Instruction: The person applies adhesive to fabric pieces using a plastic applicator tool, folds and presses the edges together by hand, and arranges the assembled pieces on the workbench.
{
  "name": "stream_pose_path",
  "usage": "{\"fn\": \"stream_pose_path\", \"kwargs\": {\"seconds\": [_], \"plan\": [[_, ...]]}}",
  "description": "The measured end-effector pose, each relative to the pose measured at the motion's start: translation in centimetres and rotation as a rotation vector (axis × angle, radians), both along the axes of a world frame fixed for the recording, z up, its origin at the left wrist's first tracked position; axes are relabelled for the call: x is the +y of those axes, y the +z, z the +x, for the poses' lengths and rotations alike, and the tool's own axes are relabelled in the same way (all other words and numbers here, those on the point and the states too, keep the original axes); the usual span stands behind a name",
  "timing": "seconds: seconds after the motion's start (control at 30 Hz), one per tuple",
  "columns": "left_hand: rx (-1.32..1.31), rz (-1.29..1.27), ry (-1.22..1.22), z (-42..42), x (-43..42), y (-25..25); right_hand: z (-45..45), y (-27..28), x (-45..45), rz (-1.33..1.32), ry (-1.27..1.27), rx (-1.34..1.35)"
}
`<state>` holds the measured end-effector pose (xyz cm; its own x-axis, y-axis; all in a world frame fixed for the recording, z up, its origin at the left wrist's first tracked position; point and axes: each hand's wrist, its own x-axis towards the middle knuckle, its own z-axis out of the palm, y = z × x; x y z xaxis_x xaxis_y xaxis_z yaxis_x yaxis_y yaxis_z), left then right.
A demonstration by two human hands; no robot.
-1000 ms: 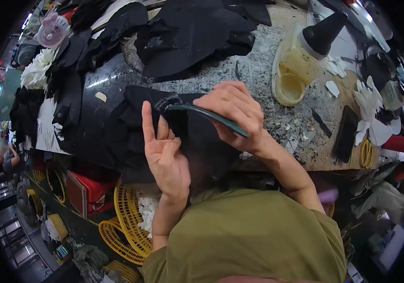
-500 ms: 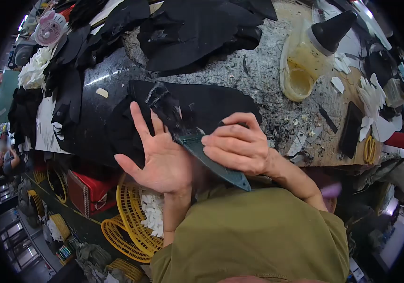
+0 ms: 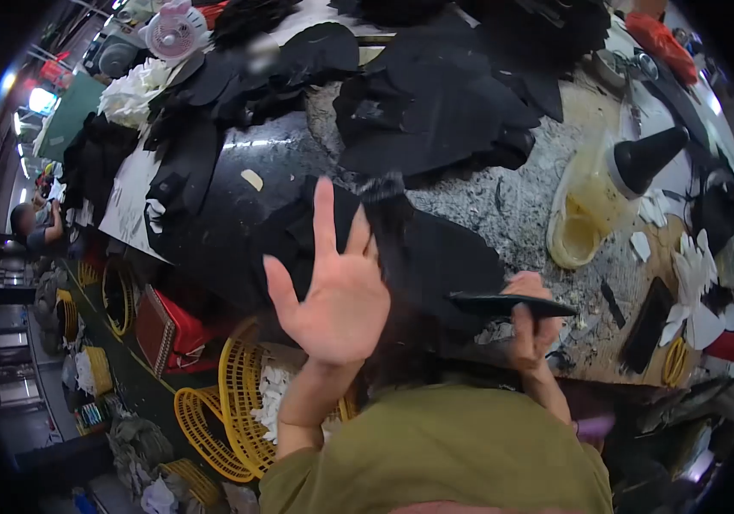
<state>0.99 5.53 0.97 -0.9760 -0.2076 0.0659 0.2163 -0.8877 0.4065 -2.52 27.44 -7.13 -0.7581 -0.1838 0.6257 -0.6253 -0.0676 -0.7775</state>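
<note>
My left hand [image 3: 337,300] is raised palm up over the worktable, thumb and index finger stretched wide apart. A dark strip of black material [image 3: 391,227] covers part of its outer fingers; whether it touches them I cannot tell. Farther right, my right hand [image 3: 530,334] grips a flat dark green tool [image 3: 547,306], seen nearly edge-on with its narrow end pointing left. Beneath both hands lies a larger smooth black sheet [image 3: 453,257].
Stacked black cut pieces [image 3: 435,107] lie at the back. To the right stand a glue bottle [image 3: 579,224] with a black nozzle, a dark phone-like slab [image 3: 648,325] and white gloves [image 3: 691,283]. Yellow baskets [image 3: 243,411] sit below the table edge. A person [image 3: 33,224] is far left.
My right hand has drawn the green tool rightward, away from my left hand, and turned it nearly level. My left hand stays palm up. The whole view has shifted.
</note>
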Motion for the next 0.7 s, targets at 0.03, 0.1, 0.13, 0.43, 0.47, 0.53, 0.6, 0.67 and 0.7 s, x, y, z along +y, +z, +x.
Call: {"fn": "stream_pose_path", "kwargs": {"seconds": [0.03,0.1,0.13,0.43,0.47,0.53,0.6,0.67,0.7], "plan": [[0.051,0.025,-0.047,-1.8,-0.7,2.6,0.7,-0.5,1.3,-0.075,-0.097,-0.232],[0.088,0.028,-0.104,-5.8,-2.8,7.3,0.9,-1.5,4.7,-0.066,-0.345,-0.466],[0.129,-0.142,-0.072,-8.0,-3.4,9.6,0.4,-2.6,6.4,-0.162,-0.342,-0.496],[0.197,-0.258,0.425,-26.8,-23.8,19.0,0.6,-2.5,7.0,-0.226,-0.483,-0.402],[0.161,-0.237,0.512,-28.0,-26.7,18.5,0.5,-2.6,6.9,-0.227,-0.484,-0.401],[0.061,-0.213,0.674,-29.3,-31.8,16.2,0.4,-3.0,7.1,-0.11,-0.511,-0.424],[-0.045,-0.257,0.769,-28.7,-34.9,11.7,0.2,-3.1,6.6,-0.088,-0.492,-0.452],[-0.125,-0.354,0.833,-27.0,-37.2,5.8,0.2,-3.3,6.6,0.024,-0.48,-0.494],[-0.207,-0.444,0.831,-25.0,-36.5,3.9,0.2,-3.6,6.4,0.018,-0.482,-0.487]]}}
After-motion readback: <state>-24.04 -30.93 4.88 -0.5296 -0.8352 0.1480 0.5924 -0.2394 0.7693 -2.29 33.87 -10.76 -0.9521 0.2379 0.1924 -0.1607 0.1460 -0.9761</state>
